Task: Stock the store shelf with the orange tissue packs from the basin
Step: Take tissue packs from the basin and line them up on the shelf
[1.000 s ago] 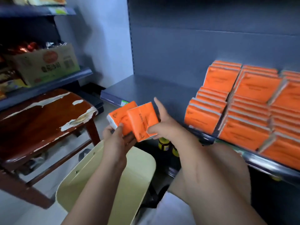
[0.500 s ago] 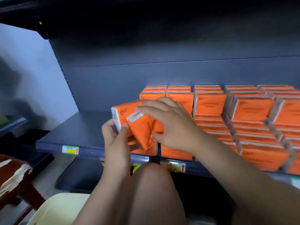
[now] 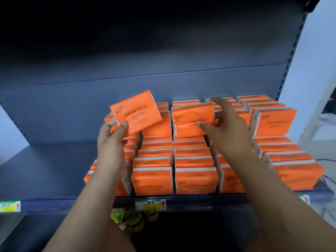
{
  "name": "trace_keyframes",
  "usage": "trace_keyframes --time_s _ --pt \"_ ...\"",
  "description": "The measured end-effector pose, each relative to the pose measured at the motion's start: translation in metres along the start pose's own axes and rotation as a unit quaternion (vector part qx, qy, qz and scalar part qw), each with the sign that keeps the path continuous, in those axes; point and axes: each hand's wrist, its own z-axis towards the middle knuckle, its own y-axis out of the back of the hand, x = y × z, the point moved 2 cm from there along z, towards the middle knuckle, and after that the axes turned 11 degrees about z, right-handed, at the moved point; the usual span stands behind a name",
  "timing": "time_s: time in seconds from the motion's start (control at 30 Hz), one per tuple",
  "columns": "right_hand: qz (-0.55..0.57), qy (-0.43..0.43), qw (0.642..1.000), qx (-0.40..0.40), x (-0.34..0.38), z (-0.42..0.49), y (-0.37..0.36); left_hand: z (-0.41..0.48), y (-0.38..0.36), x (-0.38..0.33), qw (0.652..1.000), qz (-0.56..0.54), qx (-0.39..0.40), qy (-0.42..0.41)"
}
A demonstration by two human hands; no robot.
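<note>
**Two packs at the shelf, one in each hand's reach**

Hidden or unclear: basin out of frame. Top of the frame is dark, so the upper shelf is hard to read. Right hand (image 3: pixel 225 131) is motion-blurred; its fingertips blend into the packs behind. Forearms cover parts of the near-left and middle-right rows. Print on most packs is too small to read; only the held one shows "COTTON TISSUE". Yellow-green items (image 3: pixel 131 218) below the shelf edge are dim, can't tell what they are.

Left hand (image 3: pixel 111 140) grips one orange tissue pack (image 3: pixel 136 114) by its near-left corner, thumb on the printed face, pack tilted and raised above the far-left rows. A second pack (image 3: pixel 193 115) lies tilted on top of the stacked rows (image 3: pixel 192 179), just left of the right hand. Right hand is spread open, fingers apart, thumb touching or nearly touching that pack's near edge; can't tell if there's real contact.

Rows fill the middle and right of the shelf (image 3: pixel 45 170); its left part is bare. Price tags (image 3: pixel 151 204) sit on the near edge.
</note>
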Motion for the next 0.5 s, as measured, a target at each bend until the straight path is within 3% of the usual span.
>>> trace_keyframes --time_s 0.23,0.5 --pt "-0.105 -0.014 0.993 0.060 -0.030 0.019 -0.008 0.010 0.008 0.040 0.995 0.063 0.031 0.067" --pt "-0.092 -0.020 0.992 0.082 -0.032 0.019 -0.034 0.029 0.005 0.031 0.991 0.120 0.049 0.027"
